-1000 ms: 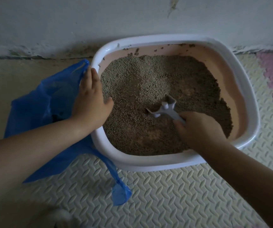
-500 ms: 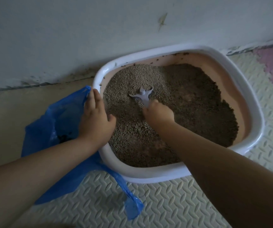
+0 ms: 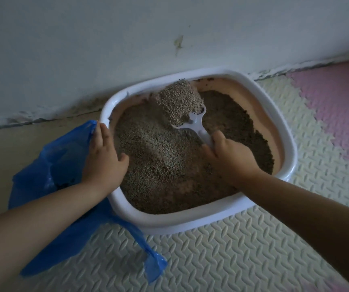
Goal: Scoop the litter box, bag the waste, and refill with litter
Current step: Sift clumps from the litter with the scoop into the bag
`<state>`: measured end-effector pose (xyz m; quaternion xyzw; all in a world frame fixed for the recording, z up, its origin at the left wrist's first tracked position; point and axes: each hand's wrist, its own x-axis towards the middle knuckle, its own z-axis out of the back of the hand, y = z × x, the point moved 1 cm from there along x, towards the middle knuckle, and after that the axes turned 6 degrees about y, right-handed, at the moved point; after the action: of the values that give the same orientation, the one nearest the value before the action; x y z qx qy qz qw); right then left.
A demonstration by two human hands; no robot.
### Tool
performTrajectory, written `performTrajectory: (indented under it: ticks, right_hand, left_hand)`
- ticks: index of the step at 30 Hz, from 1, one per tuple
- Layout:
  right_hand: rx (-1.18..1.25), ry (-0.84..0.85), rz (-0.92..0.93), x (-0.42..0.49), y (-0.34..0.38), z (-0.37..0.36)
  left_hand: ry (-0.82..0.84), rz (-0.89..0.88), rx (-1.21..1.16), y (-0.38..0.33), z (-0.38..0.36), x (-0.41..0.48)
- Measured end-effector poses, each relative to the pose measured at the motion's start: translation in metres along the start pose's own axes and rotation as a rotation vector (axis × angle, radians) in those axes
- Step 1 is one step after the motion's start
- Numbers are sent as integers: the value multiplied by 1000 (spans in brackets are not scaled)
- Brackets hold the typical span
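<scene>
A white-rimmed litter box with a pink inner wall stands on the floor mat against the wall, filled with brown granular litter. My right hand grips the handle of a white scoop, which is lifted over the far side of the box and heaped with litter. My left hand rests on the box's left rim, holding the edge of a blue plastic bag against it. The bag hangs open to the left of the box, with some dark matter inside.
A pale wall rises right behind the box, with a dirty seam at its foot. Cream textured foam mat covers the floor in front and to the right; a pink mat tile lies at the far right.
My right hand has dug the scoop through the litter toward the far side and raised it with a full heap. The view has shifted. My left hand stays on the rim and bag.
</scene>
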<state>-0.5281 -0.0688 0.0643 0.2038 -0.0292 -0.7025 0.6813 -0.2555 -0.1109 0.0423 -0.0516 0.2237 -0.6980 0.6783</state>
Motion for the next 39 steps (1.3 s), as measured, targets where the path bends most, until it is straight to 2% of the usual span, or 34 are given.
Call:
performTrajectory:
  ticks: [2, 6, 12, 20, 26, 35, 39]
  right_hand:
    - [-24, -17, -7, -18, -13, 8]
    - [105, -34, -81, -50, -32, 10]
    - [135, -77, -245, -70, -62, 21]
    - [52, -50, -177, -61, -66, 35]
    - [113, 14, -86, -62, -55, 38]
    - [42, -47, -144, -63, -64, 39]
    - [86, -73, -145, -60, -67, 41]
  left_hand:
    - [-8, 4, 31, 0, 1, 1]
    - [0, 14, 47, 0, 0, 2]
    - [6, 8, 18, 1, 0, 1]
    - [17, 2, 7, 2, 1, 1]
    - [19, -3, 15, 6, 0, 2]
    - [5, -14, 25, 9, -3, 5]
    - [-1, -13, 29, 10, -3, 5]
